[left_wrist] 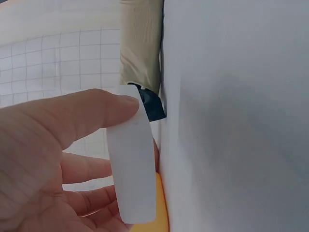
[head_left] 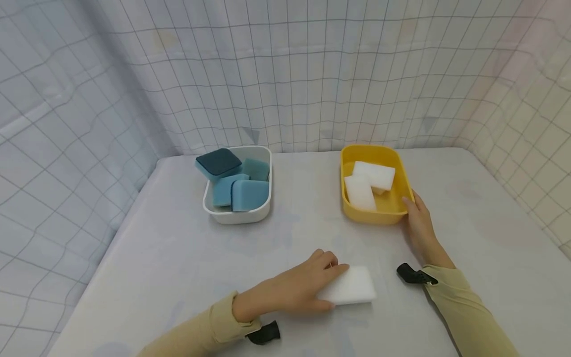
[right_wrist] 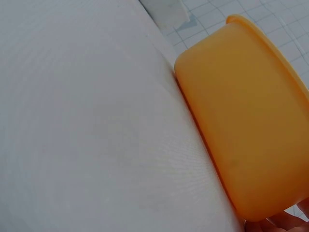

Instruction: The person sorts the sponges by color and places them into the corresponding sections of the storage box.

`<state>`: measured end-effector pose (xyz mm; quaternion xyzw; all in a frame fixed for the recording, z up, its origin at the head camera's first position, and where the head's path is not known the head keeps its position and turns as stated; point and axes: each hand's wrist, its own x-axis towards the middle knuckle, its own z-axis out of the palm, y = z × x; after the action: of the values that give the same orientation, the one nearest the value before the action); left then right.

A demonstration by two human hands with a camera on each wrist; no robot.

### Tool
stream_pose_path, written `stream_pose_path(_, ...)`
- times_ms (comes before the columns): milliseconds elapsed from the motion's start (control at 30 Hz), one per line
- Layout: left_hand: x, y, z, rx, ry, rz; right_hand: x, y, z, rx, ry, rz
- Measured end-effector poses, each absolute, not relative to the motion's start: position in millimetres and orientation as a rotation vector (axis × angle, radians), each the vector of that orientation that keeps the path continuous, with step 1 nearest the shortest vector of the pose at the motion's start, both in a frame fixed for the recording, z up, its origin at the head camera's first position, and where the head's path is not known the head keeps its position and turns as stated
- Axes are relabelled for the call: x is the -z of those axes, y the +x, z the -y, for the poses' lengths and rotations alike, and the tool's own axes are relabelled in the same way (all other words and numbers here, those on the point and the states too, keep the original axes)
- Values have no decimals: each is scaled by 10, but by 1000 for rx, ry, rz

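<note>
- Plainly, the loose white sponge (head_left: 350,286) lay flat on the table (head_left: 178,258) at the near middle, well apart from either tub, with the left hand (head_left: 292,292) curled round its left end, fingers over the far edge and thumb at the near one.
- The left wrist view showed that sponge (left_wrist: 131,159) pinched between thumb and fingers, so the hold looked firm to me, though it had not been lifted.
- To the far right, the right hand (head_left: 417,220) held the near right corner of the yellow tub (head_left: 392,158), fingers hooked at the rim.
- Two white sponges (head_left: 370,181) already lay in that tub, and the blue sponges (head_left: 236,183) filled the white tub (head_left: 263,210) at far left; judging by this, the sorting was nearly done, with one white piece left out.
- Whether more sponges hid under the top ones I could not tell.
- The right wrist view gave only the tub's orange-yellow wall (right_wrist: 246,125) and a sliver of fingertip, cut off at the bottom corner.
</note>
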<state>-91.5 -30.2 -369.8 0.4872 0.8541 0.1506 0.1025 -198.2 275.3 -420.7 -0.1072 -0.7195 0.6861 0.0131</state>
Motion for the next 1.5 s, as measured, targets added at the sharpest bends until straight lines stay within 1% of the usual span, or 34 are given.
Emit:
stream_pose_path(500,3669,-1145,186,-433,1478,-2666,4192,-1975,-2754,-2126,-349,2262)
stream_pose_path(933,3647,-1396,60,-512,1404,-2747,4187,-1982,-2741,-2119,-401,2252)
stream_pose_path(1500,3600,-1748,-154,-541,1397,-2770,4237,-1987,-2764,-2162,-337,2221)
